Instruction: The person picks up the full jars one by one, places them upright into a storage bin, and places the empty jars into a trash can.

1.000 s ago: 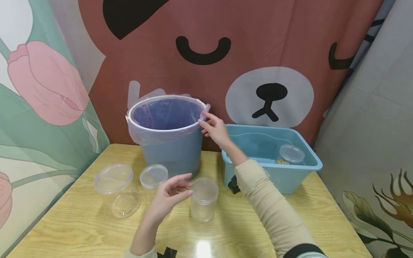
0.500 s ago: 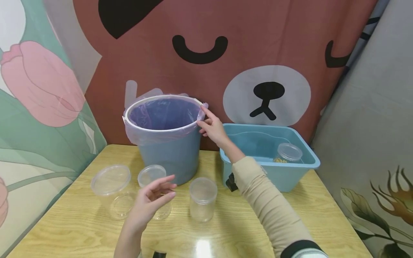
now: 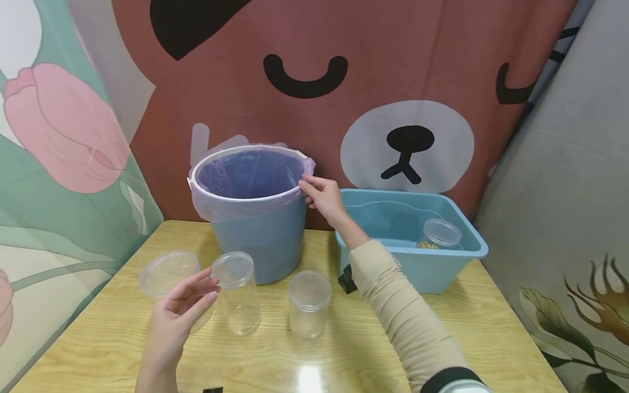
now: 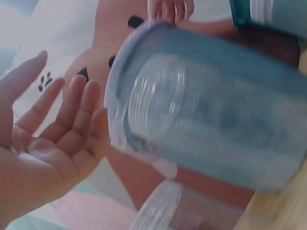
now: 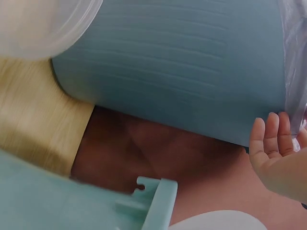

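Note:
A blue bin (image 3: 260, 240) stands at the back of the table, lined with a thin purple plastic bag (image 3: 241, 206) folded over its white rim. At the rim's right side, my right hand (image 3: 324, 199) pinches the bag edge between thumb and forefinger; its other fingers lie half curled beside the bin in the right wrist view. My left hand (image 3: 179, 308) holds nothing, its fingers relaxed and palm visible in the left wrist view. Its fingertips are near a tall clear lidded jar (image 3: 243, 311). Partly behind that hand is a wider clear jar (image 3: 164, 270).
A short clear jar (image 3: 310, 311) stands in front of the bin. To the right is a light blue tub (image 3: 417, 273) with a clear lidded jar (image 3: 442, 232) holding yellowish bits inside. A bear-print curtain (image 3: 211, 87) hangs behind the wooden table (image 3: 373, 349).
My left hand has moved left, from beside the short jar to the wide jar. My right hand stays at the bin's rim, its forefinger now lower and closer to the thumb.

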The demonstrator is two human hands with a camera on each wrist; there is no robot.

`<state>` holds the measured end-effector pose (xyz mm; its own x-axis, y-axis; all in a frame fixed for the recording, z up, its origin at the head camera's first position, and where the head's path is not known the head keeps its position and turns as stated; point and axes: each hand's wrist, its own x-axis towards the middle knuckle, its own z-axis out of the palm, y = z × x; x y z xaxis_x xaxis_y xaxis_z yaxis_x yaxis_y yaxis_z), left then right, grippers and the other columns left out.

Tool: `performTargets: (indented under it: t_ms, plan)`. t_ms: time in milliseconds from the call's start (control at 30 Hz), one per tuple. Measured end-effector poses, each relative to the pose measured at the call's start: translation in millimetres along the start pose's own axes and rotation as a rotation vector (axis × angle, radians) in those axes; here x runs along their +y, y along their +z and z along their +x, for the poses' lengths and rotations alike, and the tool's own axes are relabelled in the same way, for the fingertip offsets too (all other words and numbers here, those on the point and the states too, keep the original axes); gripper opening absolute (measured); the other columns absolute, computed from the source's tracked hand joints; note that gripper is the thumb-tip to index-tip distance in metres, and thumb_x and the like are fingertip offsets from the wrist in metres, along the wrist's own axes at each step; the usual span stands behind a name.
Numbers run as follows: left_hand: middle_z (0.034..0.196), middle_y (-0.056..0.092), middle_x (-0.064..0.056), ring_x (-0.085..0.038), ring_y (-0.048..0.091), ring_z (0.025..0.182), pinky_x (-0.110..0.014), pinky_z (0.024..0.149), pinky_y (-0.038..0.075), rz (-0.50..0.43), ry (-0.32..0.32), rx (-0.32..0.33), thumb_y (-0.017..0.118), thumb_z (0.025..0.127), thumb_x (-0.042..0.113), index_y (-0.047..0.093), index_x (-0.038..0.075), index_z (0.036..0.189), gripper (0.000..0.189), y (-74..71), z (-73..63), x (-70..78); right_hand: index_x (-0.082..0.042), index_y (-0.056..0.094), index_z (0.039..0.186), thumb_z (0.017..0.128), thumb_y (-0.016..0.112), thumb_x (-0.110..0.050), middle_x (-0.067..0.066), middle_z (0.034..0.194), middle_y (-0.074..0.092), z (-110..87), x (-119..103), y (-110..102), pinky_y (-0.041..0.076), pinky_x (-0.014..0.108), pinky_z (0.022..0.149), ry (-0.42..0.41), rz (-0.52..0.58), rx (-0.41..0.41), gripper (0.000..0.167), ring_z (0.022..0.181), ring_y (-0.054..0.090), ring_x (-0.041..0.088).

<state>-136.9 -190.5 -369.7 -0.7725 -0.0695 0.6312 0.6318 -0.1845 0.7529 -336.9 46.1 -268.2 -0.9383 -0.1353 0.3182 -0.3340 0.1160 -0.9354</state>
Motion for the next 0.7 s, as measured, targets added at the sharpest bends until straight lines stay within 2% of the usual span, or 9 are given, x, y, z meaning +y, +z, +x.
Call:
performTargets:
  t_ms: [67,100,133,233,367,533,600,667,700]
  plan:
    - [0.099,0.064,-0.011,-0.018,0.060,0.092,-0.023,0.079,0.046,0.009,0.021,0.020,0.056,0.081,-0.013,0.049,-0.016,0.115,0.035,-7.4,-1.4,1.8,-0.004,0.060,0.116,0.085,0.061,-0.015,0.001,0.072,0.060,-0.2,-0.7,1.6,0.051,0.033,0.059,0.013,0.025,0.009,0.033,0.060,0.055,0.022]
    - [0.097,0.064,-0.011,-0.017,0.060,0.090,-0.022,0.077,0.047,0.049,0.001,0.044,0.056,0.078,-0.017,0.048,-0.019,0.113,0.035,-1.9,0.5,18.6,-0.003,0.060,0.116,0.085,0.062,-0.015,0.001,0.071,0.060,0.0,-0.7,2.2,0.051,0.034,0.060,0.021,0.040,0.011,0.033,0.057,0.054,0.018]
    - [0.097,0.064,-0.011,-0.017,0.060,0.091,-0.022,0.077,0.047,0.047,0.010,0.052,0.054,0.078,-0.019,0.049,-0.018,0.113,0.036,-4.8,0.2,20.0,-0.003,0.060,0.116,0.085,0.062,-0.014,0.001,0.071,0.060,0.1,-0.8,2.6,0.051,0.035,0.060,0.031,0.055,0.014,0.033,0.055,0.053,0.015]
    - [0.098,0.064,-0.012,-0.017,0.060,0.091,-0.022,0.076,0.047,0.038,0.042,0.093,0.051,0.076,-0.026,0.050,-0.018,0.112,0.037,-11.7,0.1,23.0,-0.003,0.061,0.115,0.085,0.062,-0.013,0.001,0.072,0.059,0.4,-0.6,3.4,0.051,0.032,0.057,0.058,0.100,0.020,0.032,0.054,0.052,0.013]
    - [0.096,0.065,-0.009,-0.016,0.059,0.090,-0.019,0.073,0.046,0.145,0.049,0.202,0.052,0.072,-0.028,0.053,-0.019,0.107,0.036,-21.2,0.4,25.5,-0.003,0.061,0.114,0.085,0.061,-0.013,0.003,0.072,0.057,0.2,-0.2,4.1,0.049,0.026,0.051,0.093,0.159,0.018,0.030,0.054,0.052,0.014]
    - [0.097,0.065,0.002,-0.010,0.056,0.092,-0.014,0.071,0.044,0.493,-0.003,0.348,0.061,0.069,-0.023,0.060,-0.013,0.101,0.034,-34.3,1.6,26.5,-0.004,0.061,0.113,0.086,0.061,-0.013,0.003,0.072,0.056,-0.5,-0.2,4.9,0.048,0.027,0.049,0.125,0.201,0.016,0.029,0.053,0.052,0.014]
    - [0.098,0.064,0.007,-0.008,0.054,0.094,-0.012,0.071,0.042,0.627,-0.014,0.384,0.064,0.068,-0.020,0.062,-0.009,0.101,0.034,-40.3,2.0,24.2,-0.004,0.061,0.112,0.086,0.061,-0.013,0.003,0.072,0.056,-0.8,0.1,5.1,0.048,0.027,0.050,0.131,0.203,0.015,0.028,0.052,0.052,0.014]
    - [0.100,0.062,0.010,-0.006,0.051,0.096,-0.011,0.071,0.041,0.715,-0.032,0.411,0.068,0.068,-0.015,0.063,-0.006,0.103,0.036,-48.3,2.1,18.9,-0.004,0.061,0.112,0.086,0.061,-0.013,0.003,0.071,0.056,-0.9,0.5,5.4,0.048,0.028,0.050,0.132,0.204,0.014,0.028,0.052,0.052,0.014]
    - [0.101,0.061,0.009,-0.005,0.050,0.097,-0.010,0.071,0.040,0.716,-0.016,0.414,0.069,0.068,-0.014,0.064,-0.005,0.103,0.036,-57.6,1.4,10.2,-0.004,0.061,0.113,0.086,0.061,-0.013,0.003,0.071,0.056,-1.1,0.6,5.5,0.048,0.028,0.050,0.131,0.204,0.013,0.028,0.052,0.052,0.014]
